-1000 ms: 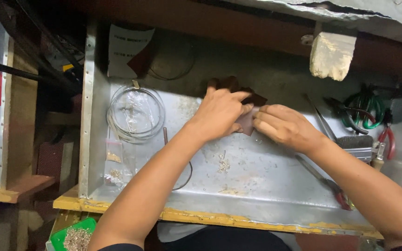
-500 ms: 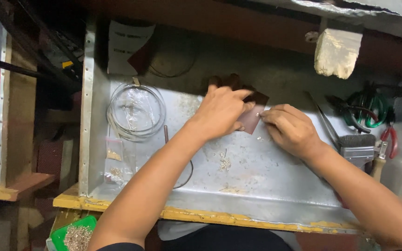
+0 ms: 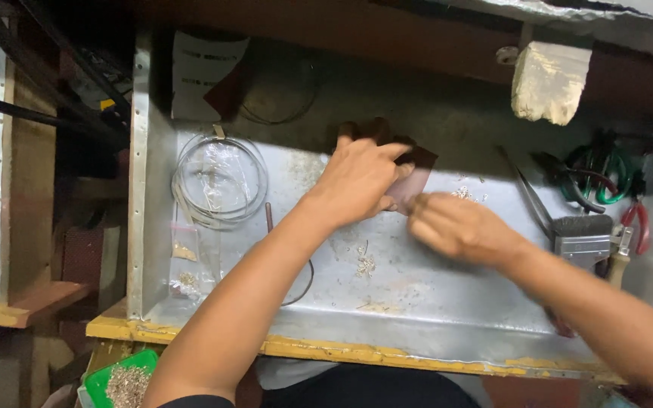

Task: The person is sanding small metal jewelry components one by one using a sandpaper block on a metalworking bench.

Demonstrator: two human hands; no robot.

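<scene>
The left hand [image 3: 360,177] lies palm-down with fingers spread over a small dark-brown rectangular pad [image 3: 410,177], pinning it flat to the metal-lined bench tray [image 3: 447,302]. A second ago the right hand sat tight against that pad's right edge, touching the left hand's fingertips. Now the right hand [image 3: 459,227] has slid down and to the right of the pad, toward the person, and it shows as a blur. Its fingers are curled as if pinching something small, but whether they grip anything I cannot tell. The left hand has hardly shifted, so the holding goes on while the right hand makes a stroke away from the pad; I judge this to be one pass of a repeated rubbing or drawing motion, not an ending.

The pad lies flat at the back of the tray, just under the dark rear wall. Its long axis seems to run roughly left to right, with one exposed corner pointing up and right of the left hand; most of it is covered.

Left of the pad lies a coil of silver wire over a clear plastic bag [image 3: 219,181]. Right of the pad rests a metal-backed bristle brush [image 3: 583,230], and beyond it green- and red-handled pliers [image 3: 606,177]. In front of the pad, tiny silver scraps [image 3: 364,264] are scattered.
</scene>
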